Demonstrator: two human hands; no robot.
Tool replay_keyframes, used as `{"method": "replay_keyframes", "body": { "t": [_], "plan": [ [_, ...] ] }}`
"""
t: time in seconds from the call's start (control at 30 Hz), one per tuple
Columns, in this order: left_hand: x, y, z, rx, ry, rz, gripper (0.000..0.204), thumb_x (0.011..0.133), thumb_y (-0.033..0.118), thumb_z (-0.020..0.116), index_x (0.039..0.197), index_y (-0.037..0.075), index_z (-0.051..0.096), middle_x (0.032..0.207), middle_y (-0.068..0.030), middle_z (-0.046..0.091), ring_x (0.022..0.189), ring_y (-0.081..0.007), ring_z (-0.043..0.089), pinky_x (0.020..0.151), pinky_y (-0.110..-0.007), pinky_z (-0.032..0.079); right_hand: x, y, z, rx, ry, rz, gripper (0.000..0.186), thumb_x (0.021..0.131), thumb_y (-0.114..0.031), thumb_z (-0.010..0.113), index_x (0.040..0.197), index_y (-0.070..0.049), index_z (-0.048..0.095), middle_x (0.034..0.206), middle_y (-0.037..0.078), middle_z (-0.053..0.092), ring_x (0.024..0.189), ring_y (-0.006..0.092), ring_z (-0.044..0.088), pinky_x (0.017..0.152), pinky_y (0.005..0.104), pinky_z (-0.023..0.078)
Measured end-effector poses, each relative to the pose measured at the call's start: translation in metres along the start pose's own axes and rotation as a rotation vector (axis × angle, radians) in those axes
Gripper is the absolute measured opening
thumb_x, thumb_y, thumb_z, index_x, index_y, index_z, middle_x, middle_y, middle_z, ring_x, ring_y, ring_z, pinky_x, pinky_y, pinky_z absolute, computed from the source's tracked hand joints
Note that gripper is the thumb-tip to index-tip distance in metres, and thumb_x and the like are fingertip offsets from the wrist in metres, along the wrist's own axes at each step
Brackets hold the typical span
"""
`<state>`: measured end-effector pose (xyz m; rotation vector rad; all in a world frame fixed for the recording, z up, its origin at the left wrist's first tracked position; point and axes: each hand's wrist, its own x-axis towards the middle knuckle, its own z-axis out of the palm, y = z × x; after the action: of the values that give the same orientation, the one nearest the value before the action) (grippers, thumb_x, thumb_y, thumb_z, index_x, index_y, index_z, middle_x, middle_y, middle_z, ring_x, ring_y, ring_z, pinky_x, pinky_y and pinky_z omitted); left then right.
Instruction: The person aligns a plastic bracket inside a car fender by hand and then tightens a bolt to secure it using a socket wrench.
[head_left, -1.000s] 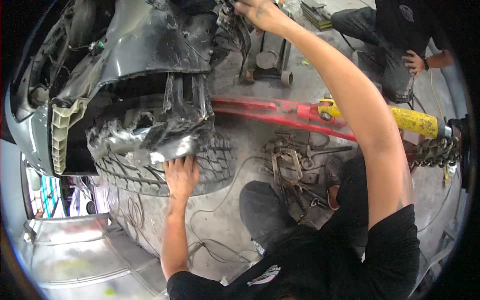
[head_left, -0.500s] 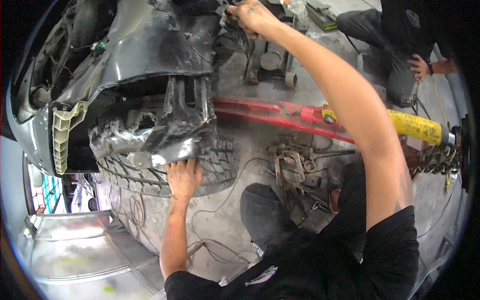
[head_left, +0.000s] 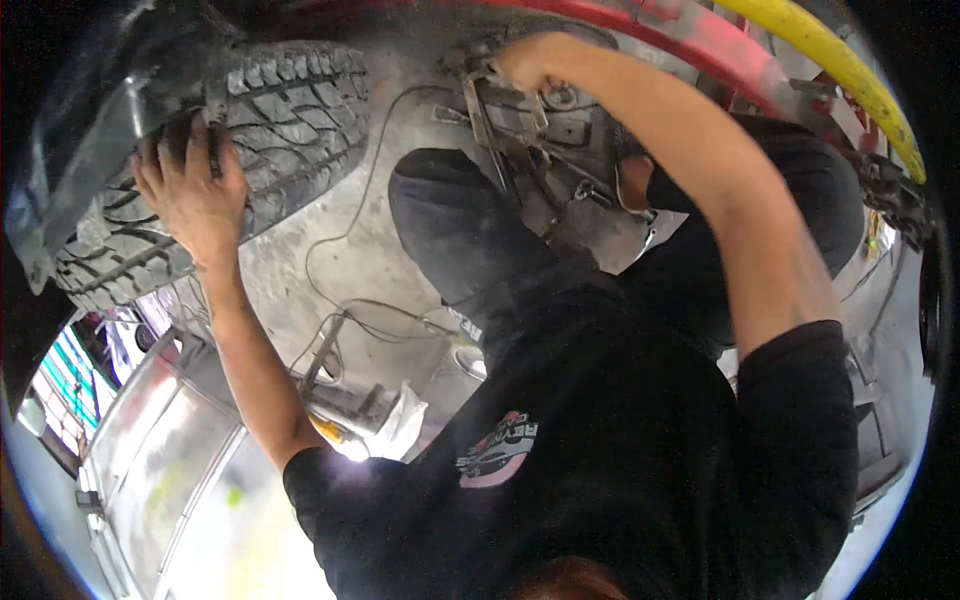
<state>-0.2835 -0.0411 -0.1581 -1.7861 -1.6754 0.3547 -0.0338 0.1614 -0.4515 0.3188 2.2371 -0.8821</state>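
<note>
My left hand [head_left: 195, 195] rests with fingers stretched apart on the treaded tire [head_left: 292, 110], its fingertips at the dark, crumpled lower metal edge [head_left: 140, 105] of the vehicle. My right hand [head_left: 532, 62] reaches among metal clamps and tools [head_left: 540, 135] on the floor at the top middle. Its fingers are curled and partly hidden, and what they hold is unclear. A dark cable [head_left: 370, 185] winds over the grey floor [head_left: 340, 260] between the tire and my bent knee [head_left: 430, 195].
A red beam [head_left: 700, 50] and a yellow cylinder [head_left: 845, 75] arch along the upper right, with a chain [head_left: 895, 205] near the right rim. Silver panels [head_left: 170, 470] fill the lower left, near cables and a white bag [head_left: 400, 425].
My view has tipped down toward my body and the floor. My right hand has left the upper vehicle part and dropped to the tools; my left hand stays by the tire.
</note>
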Motion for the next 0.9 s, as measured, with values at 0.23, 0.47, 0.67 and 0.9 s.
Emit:
{"method": "replay_keyframes", "body": {
  "t": [0.23, 0.47, 0.67, 0.9],
  "plan": [
    [0.018, 0.02, 0.0, -0.007, 0.072, 0.013, 0.029, 0.087, 0.03, 0.075, 0.111, 0.013, 0.076, 0.126, -0.0108, 0.069, 0.127, -0.0333, 0.058, 0.113, -0.055, 0.039, -0.038, 0.022, 0.205, -0.095, -0.112, 0.12, 0.039, 0.085, -0.012, 0.075, 0.124, -0.006, 0.072, 0.12, 0.018, 0.073, 0.11, 0.0331, 0.071, 0.084, 0.0474, 0.059],
    [0.015, 0.034, 0.022, -0.054, 0.106, -0.022, 0.03, 0.087, 0.03, 0.076, 0.112, 0.013, 0.076, 0.126, -0.0116, 0.069, 0.126, -0.036, 0.059, 0.113, -0.054, 0.04, -0.005, 0.081, 0.354, -0.175, 0.028, 0.143, 0.034, 0.101, -0.025, 0.052, 0.126, -0.004, 0.063, 0.111, 0.023, 0.073, 0.107, 0.0369, 0.072, 0.086, 0.0485, 0.059],
    [0.0, 0.011, 0.004, 0.028, 0.067, -0.053, 0.031, 0.088, 0.029, 0.074, 0.115, 0.014, 0.076, 0.123, -0.0129, 0.068, 0.124, -0.0382, 0.058, 0.113, -0.058, 0.038, -0.009, 0.012, 0.314, -0.109, 0.156, 0.201, 0.03, 0.098, -0.023, 0.054, 0.119, -0.01, 0.071, 0.14, 0.025, 0.053, 0.109, 0.0382, 0.066, 0.09, 0.0442, 0.058],
    [0.007, 0.025, 0.007, -0.041, 0.077, -0.094, 0.031, 0.088, 0.027, 0.073, 0.117, 0.016, 0.074, 0.124, -0.0098, 0.067, 0.124, -0.0357, 0.058, 0.113, -0.058, 0.038, -0.018, 0.036, 0.339, 0.009, 0.195, 0.176, 0.033, 0.098, -0.024, 0.051, 0.111, -0.004, 0.073, 0.142, 0.03, 0.051, 0.115, 0.0412, 0.063, 0.095, 0.0522, 0.053]
  ]
}}
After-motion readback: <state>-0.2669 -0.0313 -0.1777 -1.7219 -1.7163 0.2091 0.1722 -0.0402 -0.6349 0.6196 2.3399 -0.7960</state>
